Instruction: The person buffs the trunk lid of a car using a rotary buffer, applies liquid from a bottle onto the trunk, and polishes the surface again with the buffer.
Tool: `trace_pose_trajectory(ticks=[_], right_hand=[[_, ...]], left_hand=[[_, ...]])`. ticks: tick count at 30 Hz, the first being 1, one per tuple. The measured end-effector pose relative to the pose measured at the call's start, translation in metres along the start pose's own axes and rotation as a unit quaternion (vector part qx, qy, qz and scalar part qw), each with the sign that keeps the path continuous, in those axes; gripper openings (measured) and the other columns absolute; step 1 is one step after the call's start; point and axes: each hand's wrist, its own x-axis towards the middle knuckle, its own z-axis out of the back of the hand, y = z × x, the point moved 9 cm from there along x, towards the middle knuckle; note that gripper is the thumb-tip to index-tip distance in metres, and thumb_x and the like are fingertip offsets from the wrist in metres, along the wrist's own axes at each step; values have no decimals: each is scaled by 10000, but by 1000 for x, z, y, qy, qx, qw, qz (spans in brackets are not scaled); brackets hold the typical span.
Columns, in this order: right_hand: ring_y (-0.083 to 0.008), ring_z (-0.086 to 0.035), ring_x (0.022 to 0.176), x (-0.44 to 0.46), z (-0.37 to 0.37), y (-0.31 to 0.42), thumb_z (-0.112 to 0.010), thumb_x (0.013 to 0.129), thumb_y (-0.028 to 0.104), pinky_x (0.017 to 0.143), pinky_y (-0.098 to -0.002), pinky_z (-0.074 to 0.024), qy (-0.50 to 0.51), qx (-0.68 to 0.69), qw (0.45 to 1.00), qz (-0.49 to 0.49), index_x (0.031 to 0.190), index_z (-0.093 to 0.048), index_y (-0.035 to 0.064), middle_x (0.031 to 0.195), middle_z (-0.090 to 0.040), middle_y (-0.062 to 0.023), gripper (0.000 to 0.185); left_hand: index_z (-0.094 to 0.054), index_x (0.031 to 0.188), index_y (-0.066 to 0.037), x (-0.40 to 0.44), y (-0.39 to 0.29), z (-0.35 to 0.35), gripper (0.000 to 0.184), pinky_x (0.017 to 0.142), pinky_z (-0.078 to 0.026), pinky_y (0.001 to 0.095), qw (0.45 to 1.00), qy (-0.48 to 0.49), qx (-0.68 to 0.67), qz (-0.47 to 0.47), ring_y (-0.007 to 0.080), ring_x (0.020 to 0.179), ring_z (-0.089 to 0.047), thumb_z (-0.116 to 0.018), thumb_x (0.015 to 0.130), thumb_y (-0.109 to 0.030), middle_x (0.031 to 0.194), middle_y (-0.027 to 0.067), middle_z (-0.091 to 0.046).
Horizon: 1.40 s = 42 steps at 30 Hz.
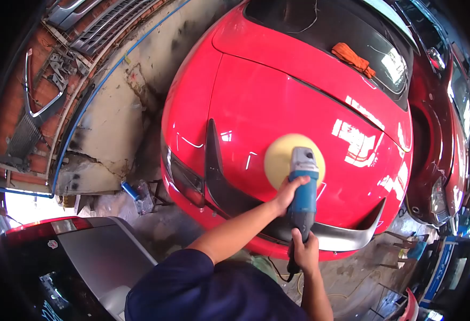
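The single view looks forward and steeply down from the wearer's head, above both forearms.

- A car body workshop, by the look of it.
- A red car stands with a power polisher and its round yellow pad over its glossy panel.
- Other vehicles crowd close: a dark red car on one side, a dark vehicle near the lower left.
- Loose grilles and trim pieces lie on reddish tiles.
- The wall is stained and cracked, the floor scuffed.
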Motion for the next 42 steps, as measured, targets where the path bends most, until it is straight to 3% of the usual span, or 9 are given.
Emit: trace_pose_trajectory(ticks=[3,4,10,14,21,25,30,36,42], right_hand=[[-295,-747,663,27,-34,54,-776,999,458,640,-436,-561,-8,-134,987,91,983,-678,-69,685,-705,-164,536],[-415,-768,726,36,-49,73,-792,967,508,679,-492,-574,12,-144,987,77,984,-668,-90,721,-714,-244,612],[-533,-736,818,101,-122,170,-779,954,558,731,-576,-586,49,-302,932,193,968,-632,-99,805,-721,-330,673],[-529,-739,835,134,-141,206,-740,969,601,749,-585,-601,61,-360,898,246,1015,-629,-92,853,-731,-330,703],[-472,-770,930,161,-149,254,-699,976,658,806,-549,-624,104,-452,854,237,1079,-631,-90,944,-758,-300,758],[-469,-771,936,162,-134,253,-711,966,654,812,-542,-625,99,-465,846,244,1081,-635,-88,959,-761,-294,755],[-485,-762,859,151,-85,225,-740,951,626,766,-553,-618,69,-456,854,240,1049,-628,-85,881,-751,-294,726],[-498,-741,782,119,9,167,-805,929,528,699,-558,-588,11,-401,889,223,986,-622,-78,804,-728,-295,635],[-515,-730,786,78,99,93,-846,912,465,703,-555,-568,-58,-328,931,151,915,-623,-66,786,-710,-313,576]], left_hand=[[-632,1254,-23,7,-49,41,613,849,-645,441,999,32,-33,-29,275,897,-763,-645,1003,-582,1027,156,-736],[-625,1273,-18,4,-72,53,646,898,-635,466,998,24,-48,-40,292,963,-761,-636,1000,-603,1063,173,-734],[-590,1346,-1,7,-197,93,796,936,-614,491,982,22,-95,-161,320,1057,-728,-552,980,-708,1161,188,-709],[-583,1350,-5,24,-237,106,874,929,-609,504,971,27,-120,-207,347,1072,-713,-586,917,-764,1195,194,-696],[-611,1250,-1,42,-272,114,841,922,-603,488,938,43,-195,-285,330,1086,-687,-603,901,-766,1185,171,-681],[-612,1242,-3,46,-256,107,826,926,-596,492,934,25,-232,-272,325,1094,-677,-609,899,-754,1212,168,-664],[-582,1291,-20,67,-208,73,879,932,-601,503,940,82,-230,-237,332,1092,-685,-599,884,-799,1219,157,-667],[-582,1298,-9,75,-120,-6,857,940,-599,501,953,115,-196,-201,317,1104,-679,-574,913,-775,1223,159,-653],[-589,1312,-6,83,-15,-76,817,963,-603,493,975,139,-148,-87,306,1098,-699,-569,952,-739,1172,158,-675]])
